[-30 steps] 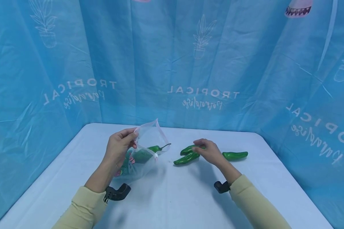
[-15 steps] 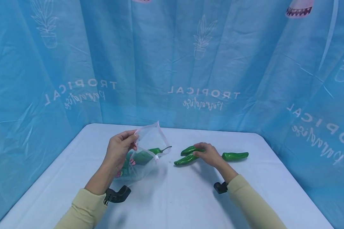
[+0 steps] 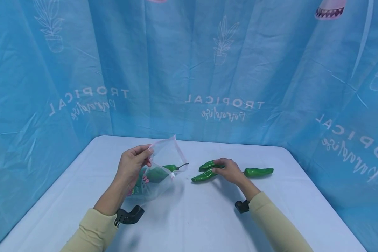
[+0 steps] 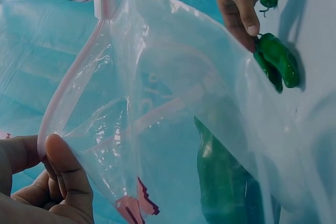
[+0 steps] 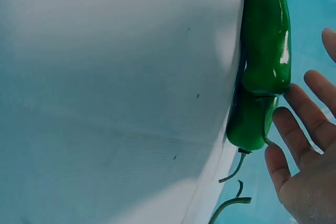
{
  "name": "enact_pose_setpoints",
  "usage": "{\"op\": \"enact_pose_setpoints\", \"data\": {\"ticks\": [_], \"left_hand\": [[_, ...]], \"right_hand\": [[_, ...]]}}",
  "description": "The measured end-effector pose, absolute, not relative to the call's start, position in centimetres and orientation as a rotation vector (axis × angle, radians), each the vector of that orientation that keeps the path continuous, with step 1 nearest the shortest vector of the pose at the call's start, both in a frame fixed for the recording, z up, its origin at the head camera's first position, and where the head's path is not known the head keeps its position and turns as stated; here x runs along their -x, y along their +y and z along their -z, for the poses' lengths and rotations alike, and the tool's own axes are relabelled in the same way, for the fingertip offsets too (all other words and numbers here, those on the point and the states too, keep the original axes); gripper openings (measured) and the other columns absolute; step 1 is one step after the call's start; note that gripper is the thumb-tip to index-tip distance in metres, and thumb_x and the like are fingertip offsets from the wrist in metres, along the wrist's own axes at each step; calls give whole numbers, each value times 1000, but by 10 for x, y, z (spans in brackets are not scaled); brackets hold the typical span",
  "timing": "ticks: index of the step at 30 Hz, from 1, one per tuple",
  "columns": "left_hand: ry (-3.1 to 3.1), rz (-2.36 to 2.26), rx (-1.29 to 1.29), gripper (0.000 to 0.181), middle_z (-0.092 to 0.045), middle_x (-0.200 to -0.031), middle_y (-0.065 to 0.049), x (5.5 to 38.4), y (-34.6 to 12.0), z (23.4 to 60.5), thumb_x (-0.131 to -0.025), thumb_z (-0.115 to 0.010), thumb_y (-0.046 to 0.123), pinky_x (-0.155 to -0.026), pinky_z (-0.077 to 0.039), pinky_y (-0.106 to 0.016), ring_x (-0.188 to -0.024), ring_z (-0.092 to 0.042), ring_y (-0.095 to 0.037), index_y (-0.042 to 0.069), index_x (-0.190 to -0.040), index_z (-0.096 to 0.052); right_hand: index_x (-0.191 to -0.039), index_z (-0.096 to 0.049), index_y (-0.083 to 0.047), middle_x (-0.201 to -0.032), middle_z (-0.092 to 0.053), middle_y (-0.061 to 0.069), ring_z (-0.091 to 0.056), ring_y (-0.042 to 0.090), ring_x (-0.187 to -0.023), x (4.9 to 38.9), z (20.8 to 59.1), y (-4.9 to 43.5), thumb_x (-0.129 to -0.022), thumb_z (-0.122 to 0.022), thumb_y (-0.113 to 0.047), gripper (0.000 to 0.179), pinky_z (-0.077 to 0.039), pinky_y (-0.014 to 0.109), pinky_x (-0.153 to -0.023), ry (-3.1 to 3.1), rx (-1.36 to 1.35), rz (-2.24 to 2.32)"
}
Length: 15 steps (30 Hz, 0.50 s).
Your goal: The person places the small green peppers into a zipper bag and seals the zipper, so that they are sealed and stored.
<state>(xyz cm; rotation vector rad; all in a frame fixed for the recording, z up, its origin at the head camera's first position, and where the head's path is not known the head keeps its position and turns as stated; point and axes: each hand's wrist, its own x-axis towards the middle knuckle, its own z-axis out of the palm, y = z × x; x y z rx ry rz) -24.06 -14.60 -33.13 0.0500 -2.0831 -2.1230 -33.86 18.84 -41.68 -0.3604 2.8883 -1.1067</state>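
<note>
My left hand (image 3: 133,157) pinches the pink zip edge of a clear plastic zip bag (image 3: 155,194), holding its mouth spread. Inside lies a green pepper (image 3: 171,168), its stem poking out of the mouth. In the left wrist view, printed patches (image 4: 136,203) show on the film. My right hand (image 3: 229,170) is low over the stem ends of two green peppers lying side by side, one farther (image 3: 207,165) and one nearer (image 3: 203,176). In the right wrist view its fingers (image 5: 307,111) look spread and loosely bent, a fingertip touching or almost touching one pepper (image 5: 268,35).
Another green pepper (image 3: 259,172) lies right of my right hand, stem toward the hand. White cloth (image 3: 201,217) covers the table, and blue printed curtains (image 3: 226,77) stand behind it and along both sides. A black wrist camera (image 3: 130,214) sits on my left wrist.
My right hand has come down slightly onto the stem ends of the two peppers and then stays almost still. The bag's mouth and my left hand have sunk a little.
</note>
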Motion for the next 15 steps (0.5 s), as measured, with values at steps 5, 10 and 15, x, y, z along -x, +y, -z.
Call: {"op": "enact_pose_setpoints", "data": {"ticks": [5, 10, 15], "left_hand": [[-2084, 2125, -47, 38, -59, -82, 6, 241, -146, 332, -92, -62, 24, -64, -51, -15, -61, -55, -4, 0, -121, -59], [-2082, 2130, -49, 39, -59, -83, 6, 240, -146, 332, -91, -62, 25, -65, -51, -17, -62, -55, -4, 0, -121, -59], [-2091, 2129, -54, 40, -59, -83, 5, 241, -145, 332, -91, -62, 26, -65, -51, -17, -62, -55, -5, 1, -122, -59]], "right_hand": [[-120, -63, -15, -122, -63, 7, -54, 28, -119, 341, 421, 191, -85, -67, -29, 38, -45, 46, -96, 2907, 340, 1072], [-118, -64, -15, -115, -64, 7, -56, 27, -114, 340, 422, 195, -84, -69, -28, 37, -44, 48, -94, 2939, 330, 1014], [-119, -64, -14, -116, -64, 7, -59, 25, -109, 337, 425, 199, -82, -70, -28, 40, -43, 47, -95, 2947, 304, 957]]}}
